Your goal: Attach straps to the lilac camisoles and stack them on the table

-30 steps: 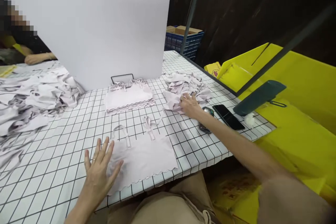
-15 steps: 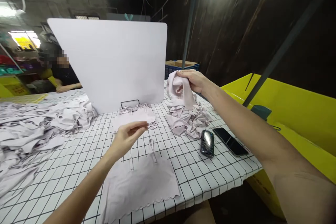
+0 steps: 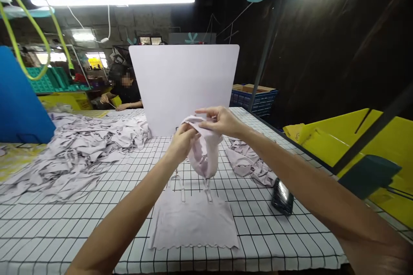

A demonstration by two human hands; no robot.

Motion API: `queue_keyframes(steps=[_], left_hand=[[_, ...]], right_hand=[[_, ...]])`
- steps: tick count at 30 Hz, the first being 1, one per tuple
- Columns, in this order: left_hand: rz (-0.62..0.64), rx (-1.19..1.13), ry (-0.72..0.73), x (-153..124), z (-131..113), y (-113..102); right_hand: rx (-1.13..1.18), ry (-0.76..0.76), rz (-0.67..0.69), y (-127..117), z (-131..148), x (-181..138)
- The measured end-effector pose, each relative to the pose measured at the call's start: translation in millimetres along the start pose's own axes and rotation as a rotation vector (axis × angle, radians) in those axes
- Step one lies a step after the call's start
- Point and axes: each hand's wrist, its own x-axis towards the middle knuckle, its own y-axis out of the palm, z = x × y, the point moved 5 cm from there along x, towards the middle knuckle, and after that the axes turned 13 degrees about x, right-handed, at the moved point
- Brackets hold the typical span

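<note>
Your left hand (image 3: 182,144) pinches the bunched garment (image 3: 211,150); right hand (image 3: 222,121) has thumb on it, index extended — rest hidden, can't tell grip. It's above the flat top (image 3: 196,223) on gridded tablecloth (image 3: 264,242). White board (image 3: 183,81) behind, dark wall (image 3: 322,51) right — blue panel (image 3: 22,99) cut off left.

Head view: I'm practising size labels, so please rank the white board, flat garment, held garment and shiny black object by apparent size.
White board
Flat garment
Held garment, partly covered
Shiny black object
</note>
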Motion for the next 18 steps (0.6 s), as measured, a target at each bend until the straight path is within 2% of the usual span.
queue_keyframes(steps=[2, 6, 9, 12, 18], left_hand=[[-0.071, -0.007, 0.04, 1, -10, -22], [-0.08, 0.0, 0.035, -2, -25, -52], [-0.046, -0.01, 0.011, -8, -30, -61], [-0.011, -0.019, 0.029, -14, -30, -66], [-0.115, -0.04, -0.045, -18, -13, -87]], right_hand=[[0.006, 0.059, -0.02, -3, -11, -3], [0.332, 0.239, 0.031, -5, -39, -4], [0.507, 0.267, 0.037, -1, -48, -1], [0.555, 0.268, -0.002, 1, -51, 0], [0.613, 0.254, -0.114, -7, -55, 3]])
